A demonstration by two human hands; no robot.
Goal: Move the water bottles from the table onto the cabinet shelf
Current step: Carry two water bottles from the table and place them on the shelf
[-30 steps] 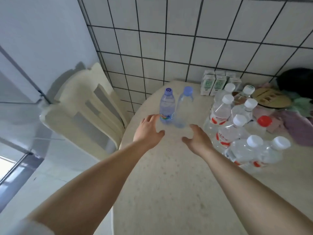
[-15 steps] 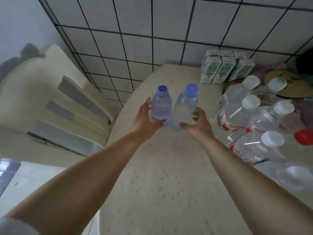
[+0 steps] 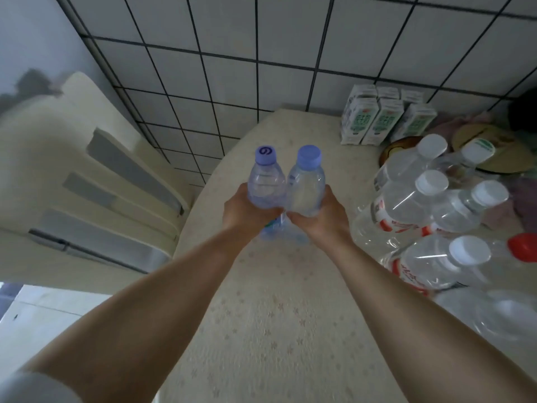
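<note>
The left hand [image 3: 247,210] wraps the left bottle [image 3: 266,181] and the right hand [image 3: 319,216] wraps the right bottle [image 3: 306,184], pressed side by side above the worktop [image 3: 276,330], likely so both travel together to the shelf.

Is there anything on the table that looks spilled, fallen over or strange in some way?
Nothing looks spilled or broken. The only odd one is a red cap among the white-capped bottles on the right; its bottle is mostly out of clear sight. The two blue-capped bottles are upright in the hands.
</note>
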